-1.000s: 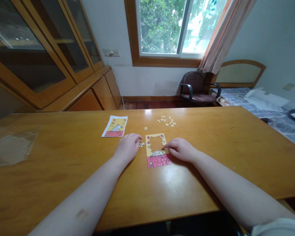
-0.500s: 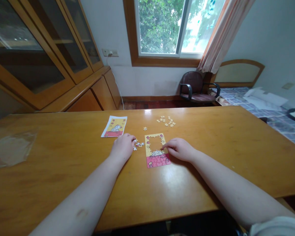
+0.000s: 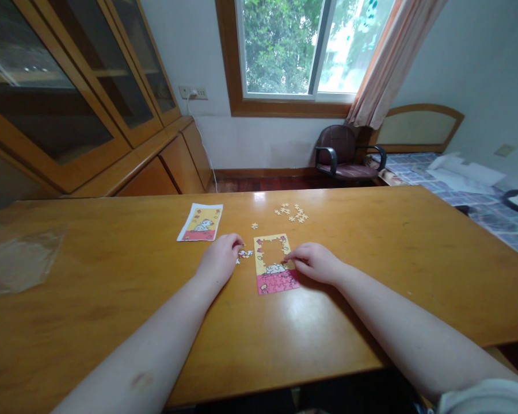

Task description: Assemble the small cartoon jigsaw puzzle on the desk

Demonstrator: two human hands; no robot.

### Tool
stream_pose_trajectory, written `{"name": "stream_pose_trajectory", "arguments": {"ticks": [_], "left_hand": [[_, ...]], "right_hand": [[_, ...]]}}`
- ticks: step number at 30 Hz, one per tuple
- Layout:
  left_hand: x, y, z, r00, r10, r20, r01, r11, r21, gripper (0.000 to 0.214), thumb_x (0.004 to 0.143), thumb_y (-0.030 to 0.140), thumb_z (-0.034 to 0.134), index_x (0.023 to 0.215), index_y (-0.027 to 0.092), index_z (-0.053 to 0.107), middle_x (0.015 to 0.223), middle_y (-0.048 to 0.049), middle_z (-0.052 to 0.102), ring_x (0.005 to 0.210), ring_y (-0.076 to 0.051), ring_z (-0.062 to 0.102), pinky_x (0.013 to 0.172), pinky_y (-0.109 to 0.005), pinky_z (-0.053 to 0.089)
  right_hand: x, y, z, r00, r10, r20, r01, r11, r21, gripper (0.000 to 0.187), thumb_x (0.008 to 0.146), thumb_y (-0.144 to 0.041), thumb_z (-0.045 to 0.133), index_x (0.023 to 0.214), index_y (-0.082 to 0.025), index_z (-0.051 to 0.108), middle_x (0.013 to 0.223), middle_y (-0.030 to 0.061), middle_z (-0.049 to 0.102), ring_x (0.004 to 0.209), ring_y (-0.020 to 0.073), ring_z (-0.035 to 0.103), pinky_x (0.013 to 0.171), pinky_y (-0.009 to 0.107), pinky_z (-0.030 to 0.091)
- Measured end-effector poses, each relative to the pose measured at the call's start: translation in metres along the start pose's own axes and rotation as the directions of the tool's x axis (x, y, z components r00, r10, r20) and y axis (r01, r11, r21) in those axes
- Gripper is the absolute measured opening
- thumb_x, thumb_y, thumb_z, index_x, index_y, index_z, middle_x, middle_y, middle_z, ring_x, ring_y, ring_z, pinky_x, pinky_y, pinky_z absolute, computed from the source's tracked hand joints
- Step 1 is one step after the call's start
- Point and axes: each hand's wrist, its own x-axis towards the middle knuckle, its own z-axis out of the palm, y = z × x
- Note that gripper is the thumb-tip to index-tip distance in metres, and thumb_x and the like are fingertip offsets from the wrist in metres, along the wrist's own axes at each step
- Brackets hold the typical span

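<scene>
A small jigsaw puzzle (image 3: 275, 276) lies on the wooden table (image 3: 371, 276), its yellow and pink border joined and its middle still a hole. My right hand (image 3: 315, 261) rests at the puzzle's right edge, fingers curled and fingertips pressed on the pieces. My left hand (image 3: 219, 257) lies just left of the puzzle, fingers bent over a few loose pieces (image 3: 244, 253). A single loose piece (image 3: 254, 225) sits above the puzzle. A cluster of several loose pieces (image 3: 292, 213) lies further back.
A printed reference card (image 3: 200, 222) with the same picture lies left of the puzzle. A clear plastic bag (image 3: 17, 260) sits at the table's far left. Behind the table are a glass-door cabinet (image 3: 69, 98), an office chair (image 3: 343, 152) and a bed (image 3: 466, 184).
My left hand drew back a little from the loose pieces, uncovering them, then moved onto them again. My right hand has hardly moved.
</scene>
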Motion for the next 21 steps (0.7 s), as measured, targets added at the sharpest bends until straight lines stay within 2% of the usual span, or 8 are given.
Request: {"name": "stream_pose_trajectory", "arguments": {"ticks": [3,6,8,10,13,21], "left_hand": [[-0.004,0.007,0.003,0.996,0.094,-0.007,-0.093,0.982,-0.166,0.017,0.087,0.021,0.048,0.091,0.021,0.065,0.098,-0.0044,0.07,0.095,-0.02,0.063,0.086,-0.033,0.05],[-0.011,0.017,0.006,0.986,0.16,0.05,-0.139,0.948,-0.286,0.016,0.086,0.025,0.052,0.093,0.021,0.065,0.097,-0.0033,0.07,0.092,-0.019,0.064,0.085,-0.033,0.051],[-0.016,0.023,0.007,0.961,0.251,0.114,-0.2,0.92,-0.337,0.015,0.086,0.025,0.053,0.094,0.021,0.065,0.096,-0.0025,0.07,0.092,-0.019,0.064,0.086,-0.032,0.051],[-0.02,0.027,0.008,0.914,0.358,0.189,-0.272,0.889,-0.369,0.014,0.085,0.022,0.054,0.091,0.022,0.066,0.095,-0.0012,0.07,0.09,-0.017,0.064,0.085,-0.031,0.05],[-0.025,0.031,0.01,0.854,0.453,0.256,-0.342,0.86,-0.379,0.014,0.084,0.018,0.055,0.089,0.022,0.068,0.091,-0.0009,0.07,0.087,-0.015,0.063,0.082,-0.028,0.05],[-0.025,0.033,0.02,0.791,0.557,0.252,-0.499,0.827,-0.26,0.021,0.087,0.014,0.053,0.096,0.021,0.072,0.095,-0.0033,0.071,0.09,-0.016,0.063,0.087,-0.028,0.048]], "right_hand": [[0.0,-0.001,0.0,1.0,-0.007,-0.006,0.007,1.0,-0.002,0.031,0.083,-0.013,0.052,0.102,-0.022,0.075,0.097,0.0049,0.076,0.087,0.0182,0.069,0.081,0.03,0.052],[-0.001,-0.002,0.0,1.0,-0.02,-0.02,0.02,1.0,-0.006,0.029,0.084,-0.014,0.052,0.101,-0.021,0.075,0.094,0.0053,0.076,0.083,0.0179,0.069,0.079,0.03,0.052],[-0.001,-0.002,0.0,0.999,-0.03,-0.033,0.03,1.0,-0.007,0.029,0.084,-0.015,0.052,0.101,-0.021,0.075,0.093,0.0058,0.076,0.082,0.0178,0.069,0.079,0.029,0.052],[-0.001,-0.002,0.001,0.998,-0.034,-0.048,0.034,0.999,-0.01,0.029,0.084,-0.014,0.052,0.101,-0.02,0.075,0.092,0.0063,0.076,0.082,0.0181,0.069,0.079,0.03,0.052],[-0.001,0.0,0.002,0.997,-0.03,-0.064,0.03,1.0,-0.01,0.029,0.083,-0.013,0.052,0.101,-0.021,0.075,0.093,0.006,0.076,0.084,0.0184,0.069,0.08,0.03,0.052],[-0.001,0.003,0.005,0.996,-0.046,-0.076,0.045,0.999,-0.013,0.028,0.083,-0.013,0.053,0.1,-0.02,0.075,0.093,0.0068,0.076,0.084,0.0187,0.069,0.079,0.03,0.052]]}}
